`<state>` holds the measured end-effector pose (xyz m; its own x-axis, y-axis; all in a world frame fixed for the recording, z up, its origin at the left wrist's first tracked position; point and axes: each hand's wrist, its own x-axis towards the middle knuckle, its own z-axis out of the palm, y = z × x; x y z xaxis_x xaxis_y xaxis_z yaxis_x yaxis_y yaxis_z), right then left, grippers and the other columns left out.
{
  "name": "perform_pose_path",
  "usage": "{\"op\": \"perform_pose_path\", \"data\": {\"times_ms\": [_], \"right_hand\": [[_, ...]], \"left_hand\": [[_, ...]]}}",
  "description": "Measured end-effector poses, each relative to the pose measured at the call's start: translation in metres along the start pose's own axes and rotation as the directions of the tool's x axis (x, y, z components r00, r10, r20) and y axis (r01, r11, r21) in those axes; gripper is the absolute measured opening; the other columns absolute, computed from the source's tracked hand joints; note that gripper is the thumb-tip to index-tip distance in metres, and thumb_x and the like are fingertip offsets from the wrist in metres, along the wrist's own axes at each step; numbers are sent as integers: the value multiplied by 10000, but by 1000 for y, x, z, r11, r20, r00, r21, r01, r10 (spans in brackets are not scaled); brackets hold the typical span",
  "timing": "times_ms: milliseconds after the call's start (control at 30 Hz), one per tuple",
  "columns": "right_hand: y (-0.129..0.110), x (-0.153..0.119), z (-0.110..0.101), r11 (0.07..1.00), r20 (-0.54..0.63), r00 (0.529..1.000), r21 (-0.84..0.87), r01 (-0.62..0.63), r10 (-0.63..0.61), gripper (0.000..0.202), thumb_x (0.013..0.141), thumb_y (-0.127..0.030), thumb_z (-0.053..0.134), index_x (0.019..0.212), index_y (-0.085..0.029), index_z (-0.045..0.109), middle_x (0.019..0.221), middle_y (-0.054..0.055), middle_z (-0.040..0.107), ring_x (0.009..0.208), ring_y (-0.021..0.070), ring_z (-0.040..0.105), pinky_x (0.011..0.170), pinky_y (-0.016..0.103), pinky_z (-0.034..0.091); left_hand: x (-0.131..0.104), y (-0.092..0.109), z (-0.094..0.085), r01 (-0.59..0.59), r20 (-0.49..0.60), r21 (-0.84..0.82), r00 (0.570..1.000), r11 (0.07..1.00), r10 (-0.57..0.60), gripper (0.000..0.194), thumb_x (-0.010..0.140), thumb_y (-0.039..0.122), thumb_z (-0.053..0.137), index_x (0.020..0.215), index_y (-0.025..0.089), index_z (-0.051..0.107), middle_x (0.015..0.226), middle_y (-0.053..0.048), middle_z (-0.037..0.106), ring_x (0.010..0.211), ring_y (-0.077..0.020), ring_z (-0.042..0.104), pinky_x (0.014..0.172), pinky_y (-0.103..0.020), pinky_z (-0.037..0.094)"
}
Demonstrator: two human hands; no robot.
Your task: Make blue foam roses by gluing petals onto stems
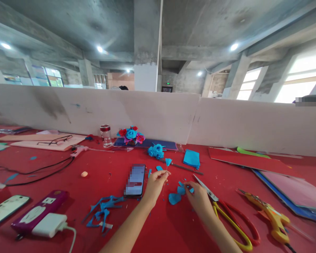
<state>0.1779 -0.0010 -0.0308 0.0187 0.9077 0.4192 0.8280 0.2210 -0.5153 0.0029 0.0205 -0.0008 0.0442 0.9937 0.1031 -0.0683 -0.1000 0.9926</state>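
Observation:
My left hand (156, 184) is closed in a pinch around a thin wire stem, which carries a small blue paper petal (168, 162) at its top. My right hand (199, 197) is low over the table, its fingertips on a small blue piece among several loose blue petals (175, 199). Beyond the hands lies a bunch of blue paper flowers (156, 151) on a dark stem. A stack of blue paper (191, 159) sits to the right of it. Scissors (217, 202) with red and yellow handles rest just right of my right hand.
A phone (135, 180) and blue paper scraps (105, 209) lie left. A yellow glue gun (272, 216) and coloured sheets (297, 189) are right. At the back stand a glass jar (106, 136) and a flower arrangement (131, 134), before a white partition (158, 112). A purple power strip (39, 212) lies front left.

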Motion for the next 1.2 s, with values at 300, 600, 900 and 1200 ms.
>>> {"op": "perform_pose_path", "data": {"times_ms": [300,600,900,1200], "right_hand": [[-12,-1,-20,941,-64,994,333,-65,91,264,766,-409,489,742,-172,604,640,22,633,525,137,543,507,232,416],[2,-24,-30,981,447,886,189,45,-127,199,745,-216,464,648,-200,637,607,1,634,580,147,567,539,224,407],[21,-42,-58,997,184,982,70,24,-37,256,790,-304,419,801,-212,657,752,53,679,642,194,611,623,276,461],[-3,3,-22,962,308,937,-158,224,-168,237,796,-240,447,851,-186,670,859,54,682,822,184,607,742,247,445]], "left_hand": [[3,-3,-2,1,-9,5,1000,1000,-1,264,677,376,575,778,167,700,758,-56,665,645,-154,573,596,-235,420],[3,-3,-3,4,-12,-28,1000,1000,-5,272,673,374,570,774,154,696,746,-53,654,625,-141,553,572,-227,398],[5,-4,-2,1,-24,-15,1000,1000,-1,254,671,362,570,766,164,696,771,-56,672,622,-144,568,590,-236,413],[6,-5,-2,-17,-30,18,999,1000,18,256,666,361,566,749,160,701,727,-49,657,607,-143,553,567,-228,398]]}}
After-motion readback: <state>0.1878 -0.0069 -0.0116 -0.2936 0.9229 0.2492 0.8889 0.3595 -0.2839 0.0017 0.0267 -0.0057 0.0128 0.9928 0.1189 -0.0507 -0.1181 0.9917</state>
